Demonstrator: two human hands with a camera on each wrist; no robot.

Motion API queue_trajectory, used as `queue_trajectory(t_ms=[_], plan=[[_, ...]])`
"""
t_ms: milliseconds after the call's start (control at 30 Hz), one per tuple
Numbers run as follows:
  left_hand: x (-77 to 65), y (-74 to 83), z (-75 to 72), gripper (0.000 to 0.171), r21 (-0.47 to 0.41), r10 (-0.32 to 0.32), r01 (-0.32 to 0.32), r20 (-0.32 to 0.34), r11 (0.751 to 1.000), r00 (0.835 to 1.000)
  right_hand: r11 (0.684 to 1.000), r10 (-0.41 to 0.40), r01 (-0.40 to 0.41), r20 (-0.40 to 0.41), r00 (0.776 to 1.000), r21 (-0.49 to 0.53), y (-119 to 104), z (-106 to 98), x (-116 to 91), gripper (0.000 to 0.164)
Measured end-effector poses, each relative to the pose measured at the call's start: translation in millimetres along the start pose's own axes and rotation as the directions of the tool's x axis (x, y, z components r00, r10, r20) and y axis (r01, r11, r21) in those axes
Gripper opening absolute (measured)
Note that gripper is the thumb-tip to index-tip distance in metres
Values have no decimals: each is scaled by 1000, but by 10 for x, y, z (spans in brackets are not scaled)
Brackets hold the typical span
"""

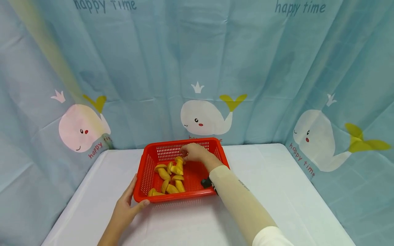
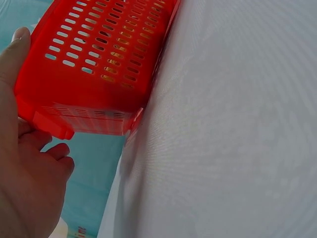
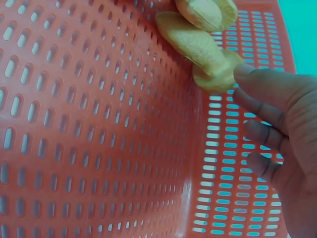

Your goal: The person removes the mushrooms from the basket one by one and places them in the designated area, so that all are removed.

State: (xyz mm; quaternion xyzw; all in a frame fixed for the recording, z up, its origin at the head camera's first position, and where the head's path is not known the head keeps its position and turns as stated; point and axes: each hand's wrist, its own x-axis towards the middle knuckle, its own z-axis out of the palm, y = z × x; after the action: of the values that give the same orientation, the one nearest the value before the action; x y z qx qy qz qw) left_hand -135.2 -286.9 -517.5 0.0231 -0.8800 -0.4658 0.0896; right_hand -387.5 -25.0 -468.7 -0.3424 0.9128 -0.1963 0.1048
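Note:
A red plastic basket [image 1: 197, 194] with slotted walls stands on the white table. Several yellow mushrooms [image 1: 180, 186] lie in its left half. My left hand [image 1: 123, 209] grips the basket's near left corner, thumb at the front rim and fingers along the left side; the left wrist view shows its fingers curled beneath the rim. Inside the basket near the far wall, my right hand [image 1: 194, 152] pinches the cap edge of one mushroom [image 3: 198, 47] between thumb and index finger. The other fingers of that hand are bent and hold nothing.
A white cloth covers the table [image 1: 264, 177]. Blue curtains [image 1: 147, 68] printed with whales hang behind it and along both sides. A small black object [image 1: 205, 183] shows beside the right wrist, over the basket's front right part.

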Motion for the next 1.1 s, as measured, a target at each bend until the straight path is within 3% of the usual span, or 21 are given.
queue_trajectory(t_ms=[333,567,833,1100], plan=[[-9,-4,-12,100,-16,-18,18,14,1000,1000,997,-4,5,10,1000,-76,-11,24,3,46],[-4,2,-21,100,-18,12,-12,3,1000,1000,985,-9,13,27,1000,-174,-48,26,0,46],[-16,55,-40,100,-11,-10,10,13,1000,1000,992,4,0,33,999,-123,-55,60,-13,41],[-13,55,-52,102,7,35,-35,0,999,999,995,14,-16,-17,1000,-103,-61,78,-11,28]])
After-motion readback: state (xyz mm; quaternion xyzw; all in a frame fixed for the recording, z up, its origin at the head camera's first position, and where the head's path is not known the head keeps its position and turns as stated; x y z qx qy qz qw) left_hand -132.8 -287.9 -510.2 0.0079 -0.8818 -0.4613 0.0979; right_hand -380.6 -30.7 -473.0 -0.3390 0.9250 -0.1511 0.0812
